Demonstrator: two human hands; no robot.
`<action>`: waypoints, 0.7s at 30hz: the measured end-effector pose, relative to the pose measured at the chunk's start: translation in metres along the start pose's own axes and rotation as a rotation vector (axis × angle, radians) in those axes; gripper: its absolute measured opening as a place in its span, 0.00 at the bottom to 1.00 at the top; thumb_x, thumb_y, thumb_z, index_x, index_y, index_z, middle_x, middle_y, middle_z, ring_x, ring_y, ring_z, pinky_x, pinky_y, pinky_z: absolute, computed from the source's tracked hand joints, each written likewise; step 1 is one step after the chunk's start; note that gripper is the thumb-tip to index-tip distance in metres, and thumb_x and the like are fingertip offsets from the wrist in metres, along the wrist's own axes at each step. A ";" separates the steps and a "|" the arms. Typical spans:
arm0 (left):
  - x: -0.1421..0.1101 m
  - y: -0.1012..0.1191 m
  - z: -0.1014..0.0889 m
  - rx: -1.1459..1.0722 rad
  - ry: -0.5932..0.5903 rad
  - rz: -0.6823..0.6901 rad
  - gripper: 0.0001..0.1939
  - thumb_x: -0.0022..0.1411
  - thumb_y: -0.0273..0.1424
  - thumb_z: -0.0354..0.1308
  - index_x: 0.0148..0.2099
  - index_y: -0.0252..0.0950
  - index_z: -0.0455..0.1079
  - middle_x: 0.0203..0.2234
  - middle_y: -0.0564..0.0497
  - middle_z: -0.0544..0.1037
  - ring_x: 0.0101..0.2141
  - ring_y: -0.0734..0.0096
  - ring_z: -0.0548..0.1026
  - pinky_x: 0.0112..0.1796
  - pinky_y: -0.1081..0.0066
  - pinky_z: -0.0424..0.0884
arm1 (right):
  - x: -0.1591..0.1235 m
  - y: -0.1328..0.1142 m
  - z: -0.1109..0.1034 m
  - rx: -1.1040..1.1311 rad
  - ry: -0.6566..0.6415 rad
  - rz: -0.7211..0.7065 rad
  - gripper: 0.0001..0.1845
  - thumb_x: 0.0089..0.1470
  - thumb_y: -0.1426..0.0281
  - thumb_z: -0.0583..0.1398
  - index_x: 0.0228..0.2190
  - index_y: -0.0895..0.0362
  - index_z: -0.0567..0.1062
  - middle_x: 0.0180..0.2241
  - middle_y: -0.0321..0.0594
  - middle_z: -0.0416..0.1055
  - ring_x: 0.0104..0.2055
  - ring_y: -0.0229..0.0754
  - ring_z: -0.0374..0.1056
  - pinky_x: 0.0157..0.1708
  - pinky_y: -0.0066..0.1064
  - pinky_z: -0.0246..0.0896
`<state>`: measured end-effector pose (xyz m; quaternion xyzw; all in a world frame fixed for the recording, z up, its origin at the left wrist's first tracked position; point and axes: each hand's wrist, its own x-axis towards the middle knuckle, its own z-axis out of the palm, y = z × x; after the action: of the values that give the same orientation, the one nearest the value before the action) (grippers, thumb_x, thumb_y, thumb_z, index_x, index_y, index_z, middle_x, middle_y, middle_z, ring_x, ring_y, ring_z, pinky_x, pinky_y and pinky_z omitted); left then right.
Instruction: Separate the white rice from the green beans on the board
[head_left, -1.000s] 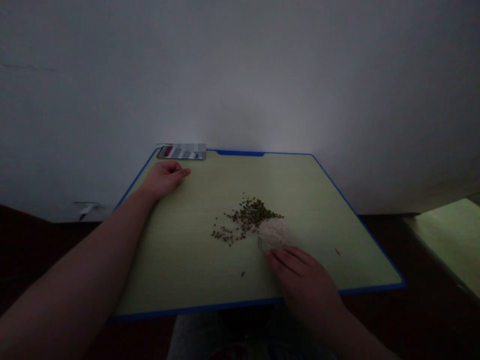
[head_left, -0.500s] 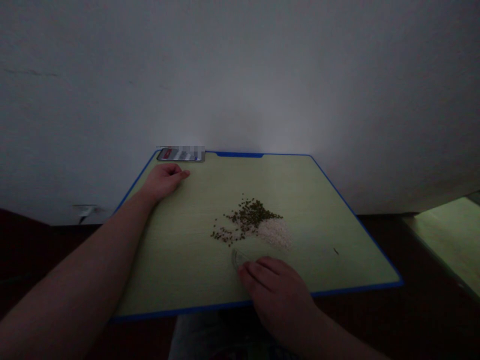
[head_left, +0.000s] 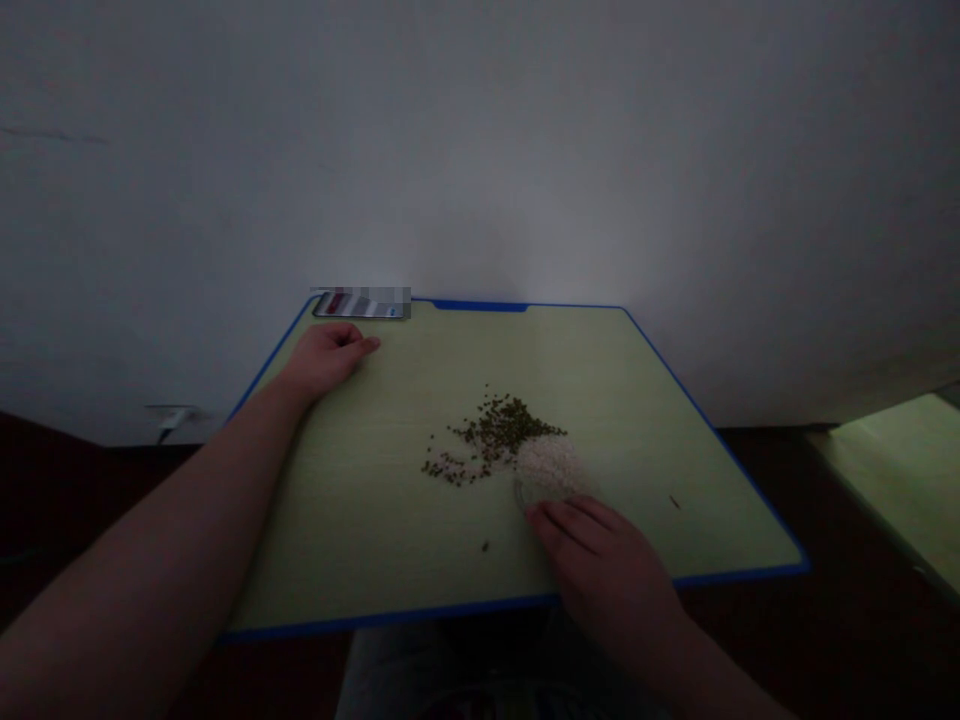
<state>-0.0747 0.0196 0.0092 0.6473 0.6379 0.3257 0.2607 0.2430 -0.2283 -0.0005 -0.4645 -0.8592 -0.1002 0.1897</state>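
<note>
My right hand (head_left: pixel 600 550) grips a clear, thin piece with a curved edge (head_left: pixel 523 490), which looks like a plastic protractor. Its curved edge touches the near side of a pile of pale grains like rice (head_left: pixel 550 460); the fingers cover the rest of it. Behind and left of that pile lie small green beans (head_left: pixel 504 425), some of them scattered among pale grains. My left hand (head_left: pixel 330 355) rests on the far left of the tabletop, its fingers curled and thumb out, with nothing seen in it.
The pale tabletop (head_left: pixel 360 500) has a blue rim. At its back left corner a phone (head_left: pixel 360 305) lies near the wall (head_left: pixel 480 150). A thin brown bit (head_left: pixel 675 502) lies at the right, and a small dark speck (head_left: pixel 485 546) near the front.
My right hand has moved rightward with the clear curved piece, from bare tabletop up to the pale pile. A dark speck now shows where it was. My left hand has stayed put.
</note>
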 end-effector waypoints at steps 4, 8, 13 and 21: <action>0.000 0.000 -0.001 0.026 -0.003 -0.001 0.17 0.52 0.44 0.60 0.20 0.39 0.63 0.15 0.56 0.61 0.19 0.74 0.59 0.23 0.70 0.55 | -0.013 0.011 -0.005 -0.041 0.019 0.006 0.20 0.56 0.82 0.52 0.45 0.61 0.79 0.40 0.46 0.81 0.40 0.45 0.74 0.44 0.36 0.73; 0.001 0.000 -0.001 0.032 0.005 -0.002 0.17 0.52 0.43 0.60 0.20 0.39 0.63 0.14 0.56 0.61 0.19 0.74 0.59 0.23 0.70 0.54 | -0.012 0.000 -0.002 0.026 0.018 -0.059 0.21 0.57 0.81 0.52 0.47 0.61 0.78 0.39 0.46 0.80 0.40 0.44 0.74 0.41 0.36 0.74; 0.000 0.001 0.000 -0.007 -0.011 -0.024 0.17 0.51 0.42 0.61 0.20 0.39 0.62 0.14 0.56 0.61 0.18 0.74 0.59 0.23 0.70 0.55 | 0.010 -0.025 0.009 0.134 0.005 -0.106 0.18 0.58 0.79 0.56 0.49 0.62 0.76 0.40 0.48 0.79 0.40 0.46 0.73 0.41 0.36 0.73; 0.001 0.001 -0.001 0.016 -0.005 -0.011 0.17 0.51 0.44 0.61 0.20 0.39 0.62 0.15 0.56 0.62 0.19 0.74 0.59 0.23 0.71 0.56 | 0.018 -0.019 0.011 0.035 -0.004 -0.040 0.20 0.53 0.82 0.56 0.47 0.62 0.77 0.39 0.47 0.80 0.39 0.46 0.73 0.40 0.36 0.72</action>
<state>-0.0748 0.0204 0.0102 0.6468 0.6433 0.3175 0.2588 0.2152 -0.2214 -0.0028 -0.4442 -0.8702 -0.0880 0.1943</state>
